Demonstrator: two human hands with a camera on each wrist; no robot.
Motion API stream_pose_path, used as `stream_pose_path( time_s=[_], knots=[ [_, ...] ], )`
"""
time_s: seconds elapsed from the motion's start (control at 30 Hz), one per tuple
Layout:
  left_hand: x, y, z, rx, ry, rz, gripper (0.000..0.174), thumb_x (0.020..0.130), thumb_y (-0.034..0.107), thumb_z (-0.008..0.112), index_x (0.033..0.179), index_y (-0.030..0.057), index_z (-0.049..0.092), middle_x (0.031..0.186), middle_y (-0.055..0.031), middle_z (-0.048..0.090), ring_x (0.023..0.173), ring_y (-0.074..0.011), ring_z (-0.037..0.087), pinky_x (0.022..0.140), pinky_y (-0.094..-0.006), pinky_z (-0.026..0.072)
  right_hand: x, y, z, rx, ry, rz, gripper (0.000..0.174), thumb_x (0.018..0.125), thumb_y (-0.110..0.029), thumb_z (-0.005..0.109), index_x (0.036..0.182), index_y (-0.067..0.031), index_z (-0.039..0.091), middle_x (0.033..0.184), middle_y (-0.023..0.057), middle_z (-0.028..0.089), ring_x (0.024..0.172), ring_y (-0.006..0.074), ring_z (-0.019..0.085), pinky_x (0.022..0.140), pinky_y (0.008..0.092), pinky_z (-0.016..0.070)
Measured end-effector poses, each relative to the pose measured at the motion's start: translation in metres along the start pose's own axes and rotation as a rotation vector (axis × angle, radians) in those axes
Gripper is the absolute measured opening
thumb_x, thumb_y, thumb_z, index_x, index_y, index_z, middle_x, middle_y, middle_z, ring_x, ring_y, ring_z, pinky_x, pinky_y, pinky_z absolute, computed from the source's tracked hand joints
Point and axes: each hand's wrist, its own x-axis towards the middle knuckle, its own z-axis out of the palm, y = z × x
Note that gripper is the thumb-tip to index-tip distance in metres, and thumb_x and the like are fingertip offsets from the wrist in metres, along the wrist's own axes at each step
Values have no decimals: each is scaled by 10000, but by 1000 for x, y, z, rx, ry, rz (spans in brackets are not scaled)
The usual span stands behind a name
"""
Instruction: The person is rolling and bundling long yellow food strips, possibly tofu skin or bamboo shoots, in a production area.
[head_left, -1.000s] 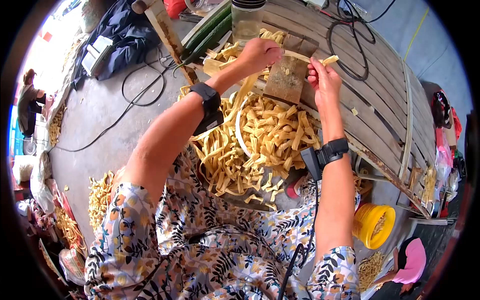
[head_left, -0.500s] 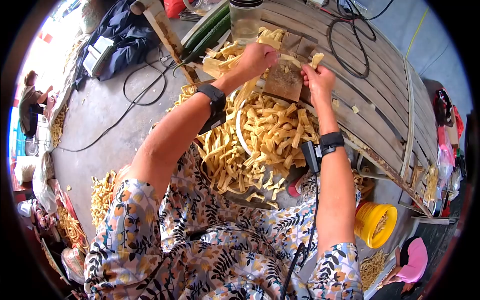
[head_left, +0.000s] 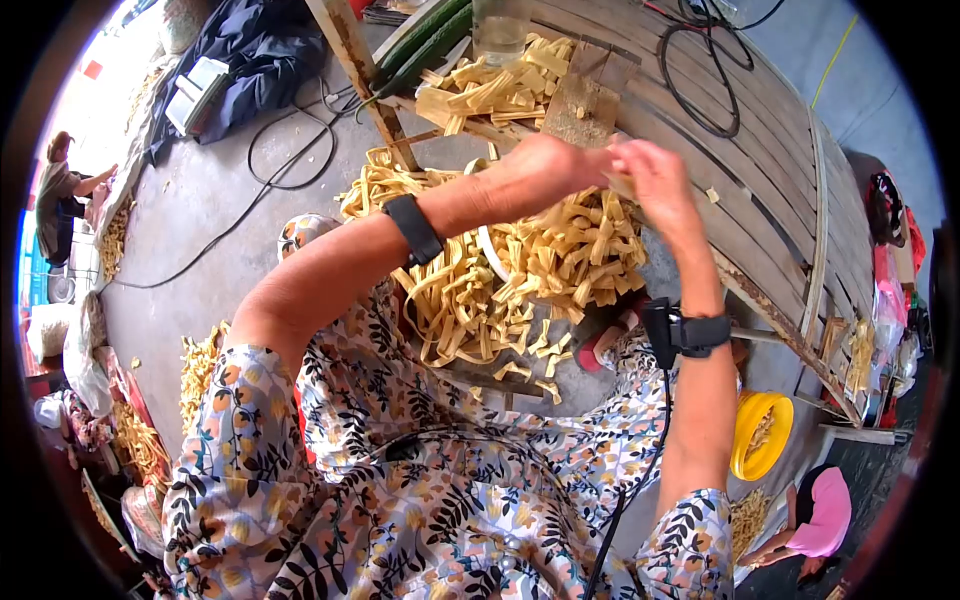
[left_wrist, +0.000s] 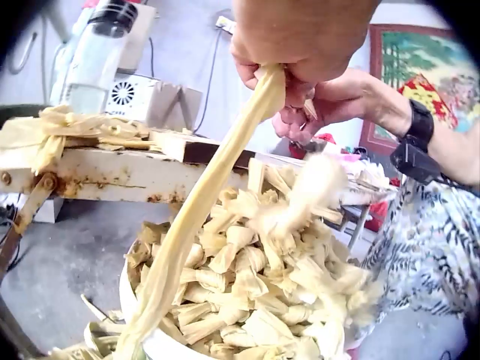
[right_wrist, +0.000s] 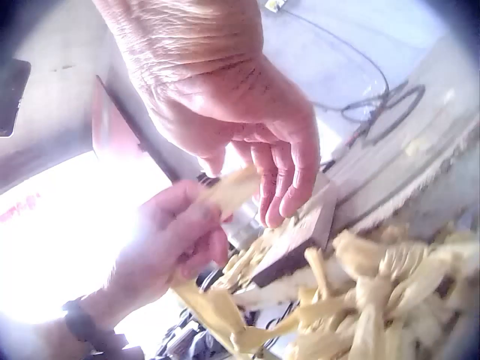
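My left hand (head_left: 550, 172) grips a long yellow tofu skin strip (left_wrist: 202, 202), which hangs from its fingers past the rim of a white basin (left_wrist: 129, 289). The strip's short end (right_wrist: 232, 191) sticks out from that hand toward the right one. Beside it, my right hand (head_left: 660, 180) has its fingers loosely bent, thumb apart from them, close to the strip's end. Below the hands a blurred tofu skin knot (left_wrist: 307, 195) is in the air over the basin. Many tied knots (left_wrist: 247, 281) heap the basin; loose strips (head_left: 440, 310) lie at its left.
Across the slatted wooden table (head_left: 770, 190) lie a wooden block (head_left: 582, 108), stacked flat strips (head_left: 500, 90), a jar (head_left: 500, 40), long green vegetables (head_left: 430, 50) and a black cable (head_left: 735, 110). A yellow bucket (head_left: 745, 440) stands at right, near a person in pink (head_left: 825, 510).
Both hands have come nearer to me and close together, away from the wooden block. The piece that showed at the right hand's fingertips has left them.
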Motion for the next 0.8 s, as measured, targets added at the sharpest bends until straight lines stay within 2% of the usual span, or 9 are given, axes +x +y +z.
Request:
stream_pose_path(
  time_s=[0.03,0.1,0.2,0.33,0.43,0.53,0.6,0.7,0.8],
  knots=[
    [-2,4,4,29,50,107,169,827,216,537,932,84,524,554,-78,504,456,-183,498,415,-311,405,-3,-7,7,-44,-98,251,242,858,-210,521,839,11,617,634,70,574,547,135,543,515,278,475],
    [-5,2,11,-12,56,185,190,815,205,561,917,54,505,579,-114,519,502,-253,530,465,-348,420,-2,25,17,216,-132,284,195,845,-163,539,774,-5,630,589,23,550,486,87,483,407,232,398],
    [-12,0,0,121,-28,120,188,813,182,565,943,56,516,623,-92,561,566,-202,579,499,-308,452,-8,16,9,204,-82,290,138,814,-125,575,757,-14,634,588,-7,550,462,54,444,394,207,357],
    [-18,-33,-23,-400,-139,-78,129,844,141,533,895,32,580,746,-49,599,639,-94,588,542,-230,484,-16,20,-7,115,-252,309,113,794,-126,606,770,-22,642,577,-26,534,465,33,433,410,171,330],
    [-18,-40,-32,-628,-125,-68,193,877,209,504,852,40,595,681,5,530,559,-47,491,506,-199,441,-29,-10,11,521,-720,319,210,794,-208,627,899,-28,647,525,-52,461,449,21,393,415,168,321],
    [-15,-47,-18,-803,-228,-208,285,904,294,447,856,50,588,658,24,503,571,-37,473,512,-181,420,-28,-29,17,1157,-663,49,305,791,-243,629,1013,-35,611,520,-51,458,461,11,393,421,157,319],
    [-19,-44,6,-1413,-192,-233,318,914,314,415,967,17,514,630,41,463,509,-28,423,479,-159,389,-20,-21,9,966,-495,85,354,794,-248,619,1072,-33,575,585,-36,522,482,2,412,426,132,314],
    [-20,-36,25,-1866,-546,-267,344,860,293,518,1024,-8,476,712,14,495,487,0,395,472,-110,353,-15,-11,15,501,-270,-31,318,759,-123,652,1055,-29,583,762,14,619,559,10,502,445,127,375],
    [-22,-22,32,-1927,-541,-417,394,834,325,543,1066,14,473,799,-24,517,483,1,391,465,-128,350,-20,-7,21,451,-310,77,326,725,-36,660,1042,-22,585,805,30,630,600,46,551,475,141,432]
  ],
)
